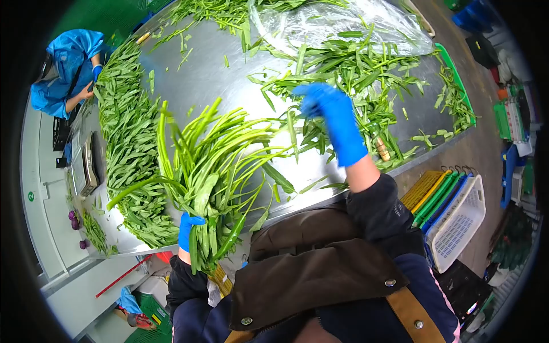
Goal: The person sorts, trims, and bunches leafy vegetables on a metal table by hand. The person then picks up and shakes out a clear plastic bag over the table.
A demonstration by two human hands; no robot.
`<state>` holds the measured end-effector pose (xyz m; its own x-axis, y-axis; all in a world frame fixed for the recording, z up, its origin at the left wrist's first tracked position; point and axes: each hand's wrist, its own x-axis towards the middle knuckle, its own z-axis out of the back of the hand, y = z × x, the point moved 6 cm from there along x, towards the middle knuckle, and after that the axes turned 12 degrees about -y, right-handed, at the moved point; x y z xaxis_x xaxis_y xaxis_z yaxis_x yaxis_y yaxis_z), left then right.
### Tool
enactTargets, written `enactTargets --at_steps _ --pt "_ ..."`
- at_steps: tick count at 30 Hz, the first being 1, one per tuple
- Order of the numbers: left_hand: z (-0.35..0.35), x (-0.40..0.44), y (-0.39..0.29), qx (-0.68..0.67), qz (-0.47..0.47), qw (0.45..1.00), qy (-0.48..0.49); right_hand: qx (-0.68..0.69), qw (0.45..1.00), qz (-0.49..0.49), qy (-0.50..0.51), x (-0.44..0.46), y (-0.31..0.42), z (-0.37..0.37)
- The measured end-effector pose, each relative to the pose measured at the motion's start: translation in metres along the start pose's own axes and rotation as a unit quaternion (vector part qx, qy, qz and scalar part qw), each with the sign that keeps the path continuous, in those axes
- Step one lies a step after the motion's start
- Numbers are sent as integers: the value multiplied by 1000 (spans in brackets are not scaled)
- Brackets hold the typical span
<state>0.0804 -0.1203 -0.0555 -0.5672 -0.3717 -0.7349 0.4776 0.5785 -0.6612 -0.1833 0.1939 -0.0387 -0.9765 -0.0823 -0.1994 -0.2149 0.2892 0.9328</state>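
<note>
In a blue glove, my left hand (190, 228) is closed round the leafy lower part of a bunch of water spinach (211, 177), its pale green stems fanning up and away over the metal table. My right hand (329, 111), also blue-gloved, hovers over the table beside a loose pile of water spinach (372, 77); its fingers are smeared by motion, so I cannot tell whether they hold anything. Just below that hand, a tan ribbed handle (382, 147) pokes out of the leaves. Left of the bunch lies a long, neat row of water spinach (123, 120).
Clear plastic sheeting (343, 26) covers greens at the back. A green-rimmed tray (457, 86) sits at the table's right end. Stacked baskets (452, 211) stand to my right. Across the table's left end, a person in a blue gown (68, 71) works near a scale (86, 166).
</note>
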Motion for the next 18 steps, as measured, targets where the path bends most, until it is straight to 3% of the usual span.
enactTargets --at_steps 1,4,5,6,7,9,10,12,14,15,16,17,18 --pt "10 -1 1 -32 12 999 -33 13 992 -4 -123 9 -6 18" --pt "26 0 -13 -69 5 996 -63 -120 974 184 -57 0 -43 -6" --pt "19 -1 -27 -95 -37 993 -64 -160 984 79 14 -18 -78 -23" --pt "14 0 -39 -121 -80 987 -64 -260 943 195 68 -44 -89 -49" --pt "16 5 -49 -147 -88 985 -21 -229 957 100 144 -70 -106 -70" --pt "26 24 -66 -187 -81 974 103 -253 892 229 298 -110 -146 -109" --pt "34 38 -74 -183 -71 969 147 -320 817 303 372 -126 -158 -125" --pt "42 60 -91 -170 -50 956 234 -332 744 364 452 -129 -177 -133" --pt "46 69 -98 -132 -98 973 163 -336 774 356 402 -84 -206 -124" --pt "48 70 -105 -85 -125 984 97 -340 814 345 321 -45 -199 -111" --pt "-1 46 -104 -158 -71 983 68 -343 847 330 239 -8 -189 -92" --pt "7 58 -103 -110 -67 991 38 -399 859 297 124 21 -162 -73" --pt "13 73 -103 -63 -65 996 9 -404 844 351 33 45 -144 -53"
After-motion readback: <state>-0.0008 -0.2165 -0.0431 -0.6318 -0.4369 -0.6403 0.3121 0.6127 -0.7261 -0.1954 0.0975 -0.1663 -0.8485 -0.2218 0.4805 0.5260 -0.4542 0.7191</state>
